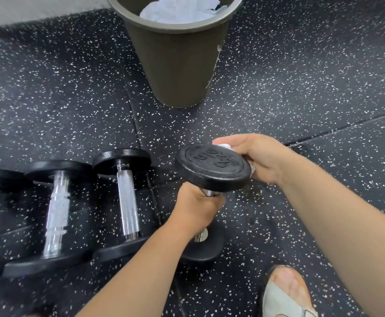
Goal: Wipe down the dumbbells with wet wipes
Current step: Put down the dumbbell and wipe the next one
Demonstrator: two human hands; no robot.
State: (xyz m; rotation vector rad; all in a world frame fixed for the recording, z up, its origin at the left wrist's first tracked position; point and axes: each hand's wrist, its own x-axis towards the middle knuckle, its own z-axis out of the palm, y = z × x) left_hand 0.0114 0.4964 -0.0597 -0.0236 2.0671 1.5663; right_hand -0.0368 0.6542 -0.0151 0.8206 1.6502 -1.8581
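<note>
Head view: the left hand (196, 207) grips the upended dumbbell (212, 167) by its handle, lower head at the floor (301, 99); the right hand (255, 156) pinches a wet wipe (223, 146) against the top rim. A hard push could likely tip it onto the nearby foot (287, 287).

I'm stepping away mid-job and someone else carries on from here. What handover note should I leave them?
Left hand grips the upright dumbbell by its chrome handle, with the lower head down by the floor.
Right hand holds a white wipe against the rim of the upper head.
Three more dumbbells lie on the floor to the left. The bin behind holds crumpled white sheets.
Done: cannot tell which dumbbells are already wiped.
Left: finish this one, bin the wipe, check the others.
</note>
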